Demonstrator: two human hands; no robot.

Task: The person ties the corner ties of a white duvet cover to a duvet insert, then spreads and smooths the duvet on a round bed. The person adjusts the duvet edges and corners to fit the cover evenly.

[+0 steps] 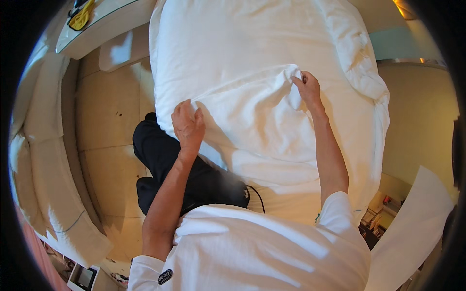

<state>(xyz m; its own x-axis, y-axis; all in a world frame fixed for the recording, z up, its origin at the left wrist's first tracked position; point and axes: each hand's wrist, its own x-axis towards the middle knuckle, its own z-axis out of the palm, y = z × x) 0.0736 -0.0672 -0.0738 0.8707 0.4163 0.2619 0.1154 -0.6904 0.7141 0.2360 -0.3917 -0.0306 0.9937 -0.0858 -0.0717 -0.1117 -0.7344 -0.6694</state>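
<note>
A white duvet or sheet (255, 36) covers most of the bed before me. My right hand (308, 91) pinches a gathered corner of white fabric (269, 98), lifted slightly off the surface below. From there a taut edge of the same fabric runs down to my left hand (188, 123), whose fingers close on its other end; the fingertips are partly hidden behind the hand. Between the hands the cloth sags in loose folds. Nearer my body, a pale yellowish layer (284, 203) shows under the white one.
Bunched white bedding (360, 65) lies along the bed's right side. A cream sofa (43, 109) stands left across the tiled floor (109, 120). A yellow cloth (82, 16) lies on a white table (102, 22) at upper left. A black cord (260, 196) loops by my black trousers (214, 185).
</note>
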